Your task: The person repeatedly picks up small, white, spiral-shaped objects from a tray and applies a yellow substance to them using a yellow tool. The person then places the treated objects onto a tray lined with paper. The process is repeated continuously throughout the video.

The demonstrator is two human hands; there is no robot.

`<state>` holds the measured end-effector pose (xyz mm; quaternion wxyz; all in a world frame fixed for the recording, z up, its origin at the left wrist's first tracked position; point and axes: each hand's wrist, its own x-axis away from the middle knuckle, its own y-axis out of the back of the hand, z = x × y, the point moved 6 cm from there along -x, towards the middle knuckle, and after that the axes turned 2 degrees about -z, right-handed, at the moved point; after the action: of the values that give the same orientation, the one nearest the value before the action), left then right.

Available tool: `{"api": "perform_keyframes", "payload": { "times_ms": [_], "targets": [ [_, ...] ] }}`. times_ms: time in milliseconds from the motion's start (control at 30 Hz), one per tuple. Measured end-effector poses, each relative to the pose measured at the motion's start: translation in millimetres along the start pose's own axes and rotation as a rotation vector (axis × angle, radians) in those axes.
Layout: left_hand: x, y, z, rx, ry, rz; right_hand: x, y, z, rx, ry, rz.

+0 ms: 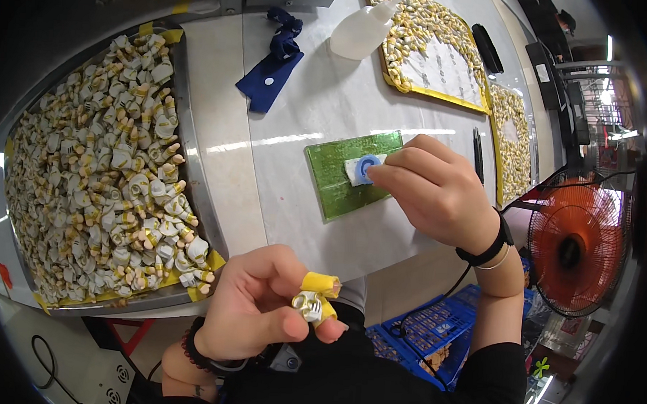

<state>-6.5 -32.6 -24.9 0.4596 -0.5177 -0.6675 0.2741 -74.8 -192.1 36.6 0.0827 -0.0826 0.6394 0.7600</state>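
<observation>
Markings: the blue disc (368,168) carries a darker blue curved mark on its upper face; no wording can be made out. The yellow-and-white piece (315,300) shows short dark stripes on its white part. Faint rows of print cross the paper lining (445,66) of the yellow-edged tray (443,98) at the far right of your bench (281,186), too small to read.

Direction: the upper yellow tube of your piece lies left to right, its pinkish end toward the right; a lower yellow section slants down and right. The round opening in the white part faces up. The overall long axis cannot be told, as your fingers cover part of it.

Hands: yours are apart. Your left hand (254,307) grips the piece between thumb and fingers, off the bench's near edge. Your right hand (443,185) pinches the right side of the disc with thumb and forefinger. The disc is over a white pad (351,171) on the green block (338,192), near the bench's near edge; its face is turned upward.

Surroundings: the steel tray (192,164) at the bench's left end is heaped with similar pieces. A navy cloth (271,80) and a translucent bottle (360,34) occupy the far side.
</observation>
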Motion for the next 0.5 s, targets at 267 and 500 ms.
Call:
{"api": "perform_keyframes", "payload": {
  "times_ms": [267, 500],
  "targets": [
    [-12, -13, 14, 0.088, 0.139, 0.073, -14, 43, 19, -0.337, -0.127, -0.225],
    [-16, -23, 20, 0.283, 0.25, 0.245, -19, 51, 41, -0.494, 0.029, -0.345]
  ]
}}
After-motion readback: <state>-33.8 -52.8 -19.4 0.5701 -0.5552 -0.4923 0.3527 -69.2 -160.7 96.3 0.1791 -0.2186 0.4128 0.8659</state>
